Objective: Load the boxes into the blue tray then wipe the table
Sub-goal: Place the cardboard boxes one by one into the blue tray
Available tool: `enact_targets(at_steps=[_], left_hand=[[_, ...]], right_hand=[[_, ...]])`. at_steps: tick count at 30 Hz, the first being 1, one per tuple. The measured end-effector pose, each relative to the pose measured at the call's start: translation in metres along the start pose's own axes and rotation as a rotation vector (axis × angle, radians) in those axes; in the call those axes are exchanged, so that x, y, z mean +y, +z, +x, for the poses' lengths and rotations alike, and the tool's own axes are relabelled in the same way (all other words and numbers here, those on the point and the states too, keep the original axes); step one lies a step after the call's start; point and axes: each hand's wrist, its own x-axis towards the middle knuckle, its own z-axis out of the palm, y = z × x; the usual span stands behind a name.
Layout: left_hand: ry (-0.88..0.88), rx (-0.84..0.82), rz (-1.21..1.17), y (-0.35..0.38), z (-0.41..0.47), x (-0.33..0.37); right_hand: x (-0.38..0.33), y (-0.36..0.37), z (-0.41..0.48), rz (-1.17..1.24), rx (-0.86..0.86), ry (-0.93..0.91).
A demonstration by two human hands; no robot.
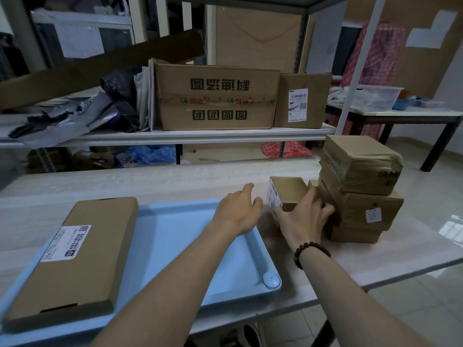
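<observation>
A blue tray [175, 236] lies on the pale table [150, 179] in front of me. One long flat cardboard box [77, 254] with a white label lies in the tray's left half. Just right of the tray stands a small brown box [288, 192] with a label on its left face. My right hand [304, 219] grips this small box, thumb on its near left edge and fingers curled around its right side. My left hand [239, 211] hovers over the tray's far right corner, fingers relaxed and empty. A stack of three taped boxes [358, 189] stands right of the small box.
Behind the table a shelf [200, 135] carries a large printed carton [215, 96], a smaller carton [302, 101] and crumpled plastic bags [75, 116]. A second table [400, 113] with a clear tub stands at the back right. Tiled floor lies to the right.
</observation>
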Motion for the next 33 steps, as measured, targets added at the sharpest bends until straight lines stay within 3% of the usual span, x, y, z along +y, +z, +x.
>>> enact_targets(at_steps=[3, 9, 12, 14, 18, 22, 25, 29, 33], left_hand=[[-0.152, 0.002, -0.297, -0.007, 0.001, 0.002], [-0.331, 0.065, -0.882, -0.043, 0.004, 0.008], [-0.321, 0.153, -1.074, -0.067, 0.001, -0.012], [-0.278, 0.132, -1.123, -0.084, -0.006, -0.030], [-0.198, -0.034, -1.098, -0.109, -0.026, -0.056], [-0.202, -0.113, -1.020, -0.127, -0.041, -0.071], [-0.187, -0.058, -0.948, -0.139, -0.051, -0.076], [-0.078, 0.048, -0.799, -0.150, -0.058, -0.086], [0.130, 0.082, -0.464, -0.154, -0.067, -0.096]], right_hand=[[-0.012, -0.009, 0.001, 0.074, 0.114, -0.124], [-0.060, -0.020, -0.020, 0.356, 0.148, -0.424], [-0.072, -0.022, -0.032, 0.500, -0.026, -0.549], [-0.078, -0.026, -0.033, 0.623, -0.235, -0.484], [-0.105, -0.027, -0.031, 0.931, -0.678, -0.103], [-0.120, -0.027, -0.041, 0.977, -0.729, -0.117], [-0.124, -0.028, -0.050, 1.028, -0.794, -0.104], [-0.131, -0.031, -0.053, 1.211, -1.041, 0.168], [-0.137, -0.030, -0.050, 1.146, -1.158, 0.324]])
